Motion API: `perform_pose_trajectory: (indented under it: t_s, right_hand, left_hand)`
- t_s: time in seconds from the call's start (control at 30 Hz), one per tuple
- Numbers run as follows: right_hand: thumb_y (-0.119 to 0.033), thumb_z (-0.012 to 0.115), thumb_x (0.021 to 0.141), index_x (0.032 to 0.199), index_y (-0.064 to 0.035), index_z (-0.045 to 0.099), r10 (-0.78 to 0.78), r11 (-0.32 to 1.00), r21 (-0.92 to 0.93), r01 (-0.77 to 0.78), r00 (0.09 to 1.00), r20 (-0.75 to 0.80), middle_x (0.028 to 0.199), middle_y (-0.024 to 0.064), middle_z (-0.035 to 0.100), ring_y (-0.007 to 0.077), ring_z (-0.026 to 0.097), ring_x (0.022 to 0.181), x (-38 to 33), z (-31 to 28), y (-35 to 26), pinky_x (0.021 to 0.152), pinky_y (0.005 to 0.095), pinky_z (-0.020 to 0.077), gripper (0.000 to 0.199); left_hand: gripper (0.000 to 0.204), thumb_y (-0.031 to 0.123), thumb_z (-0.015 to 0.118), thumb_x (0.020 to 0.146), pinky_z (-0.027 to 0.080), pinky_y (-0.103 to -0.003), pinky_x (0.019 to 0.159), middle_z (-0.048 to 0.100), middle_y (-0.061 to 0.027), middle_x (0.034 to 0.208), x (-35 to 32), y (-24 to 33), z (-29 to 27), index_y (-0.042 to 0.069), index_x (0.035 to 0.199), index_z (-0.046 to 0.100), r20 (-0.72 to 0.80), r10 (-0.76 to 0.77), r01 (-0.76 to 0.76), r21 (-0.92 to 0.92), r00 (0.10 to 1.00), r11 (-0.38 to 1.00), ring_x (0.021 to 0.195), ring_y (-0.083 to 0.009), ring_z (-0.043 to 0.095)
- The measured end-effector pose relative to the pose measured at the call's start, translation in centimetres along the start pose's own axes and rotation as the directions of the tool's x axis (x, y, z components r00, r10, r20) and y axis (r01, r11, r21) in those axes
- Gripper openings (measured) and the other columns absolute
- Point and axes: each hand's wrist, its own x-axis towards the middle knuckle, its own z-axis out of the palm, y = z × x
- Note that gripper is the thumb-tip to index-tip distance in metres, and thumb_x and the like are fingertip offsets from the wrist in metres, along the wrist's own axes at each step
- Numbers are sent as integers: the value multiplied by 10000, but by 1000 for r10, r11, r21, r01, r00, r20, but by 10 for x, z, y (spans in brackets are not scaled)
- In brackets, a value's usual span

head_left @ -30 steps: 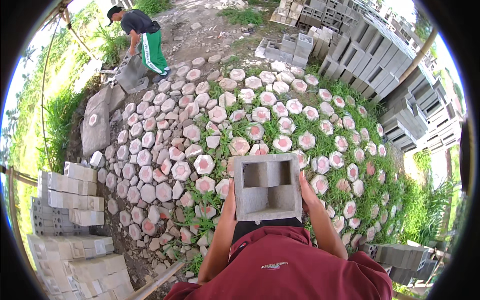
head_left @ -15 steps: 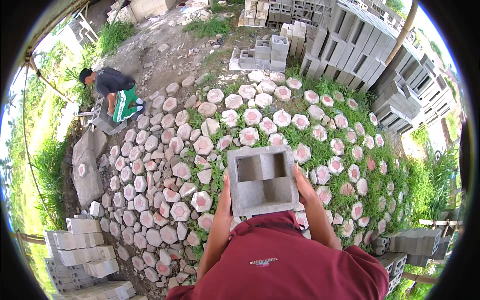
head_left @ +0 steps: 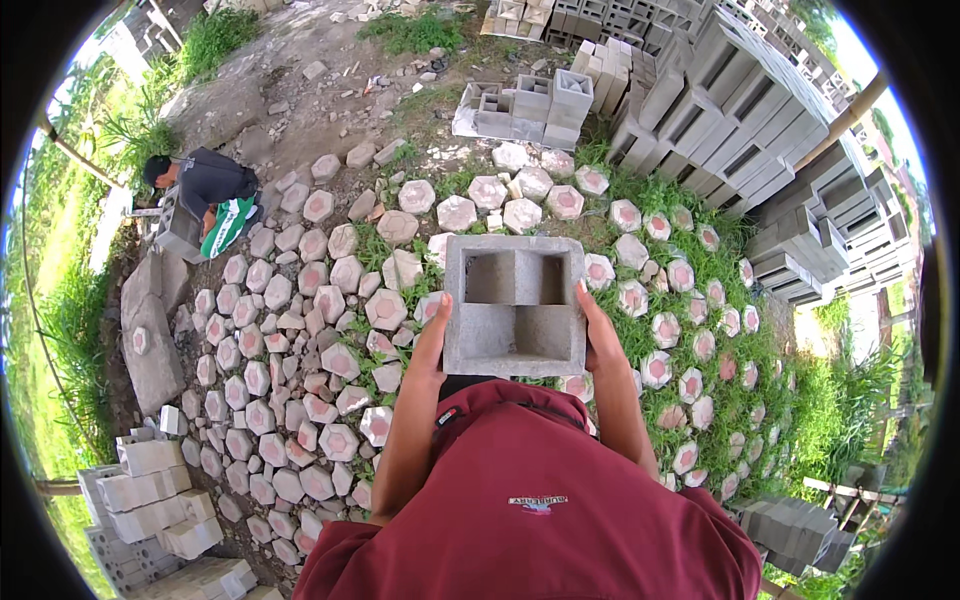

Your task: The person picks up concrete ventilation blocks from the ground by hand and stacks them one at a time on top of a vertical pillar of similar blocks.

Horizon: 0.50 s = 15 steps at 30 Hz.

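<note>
A square grey hollow concrete block is held out in front of my body, above the paved ground. Thin inner walls split its hollow into compartments, and its open side faces up toward me. My left hand presses against the block's left side, thumb near the upper edge. Gripping the opposite side is my right hand, thumb likewise along the edge. The fingers under and behind the block are mostly hidden. Both forearms reach forward past my maroon shirt.
Hexagonal pavers with grass between them cover the ground. Ahead stands a small group of square hollow blocks; tall block stacks rise to the right. Pale blocks are piled near left. A person crouches by grey blocks far left.
The block and both my hands have shifted farther forward. The small block group ahead appears slightly nearer. The person at the left has gone from bending over to a low crouch.
</note>
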Motion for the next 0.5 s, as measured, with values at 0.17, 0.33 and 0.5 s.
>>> perform_pose_trajectory:
  t_s: [0.17,0.33,0.5]
  right_hand:
    - [-457,534,927,1285,-18,502,-23,999,43,24,999,-34,1158,128,612,232,631,974,88,0,-44,835,379,517,567]
    - [-442,555,915,1273,-8,508,-5,996,82,16,992,-124,1139,133,616,228,634,964,183,18,-94,814,373,522,564]
    - [-471,550,911,1306,-17,488,9,997,75,6,980,-200,1200,118,595,224,616,1006,288,44,-168,870,343,488,606]
  left_hand:
    - [512,421,615,890,496,-350,834,625,-107,1108,100,40,19,11,1190,545,11,-47,47,-24,999,999,974,-199,620]
    - [498,379,630,880,495,-349,841,625,-120,1121,213,103,45,8,1200,541,16,-104,104,11,994,995,975,-204,623]
    - [495,386,632,868,496,-352,839,633,-108,1086,334,178,81,23,1194,551,-8,-232,232,38,973,972,961,-211,626]
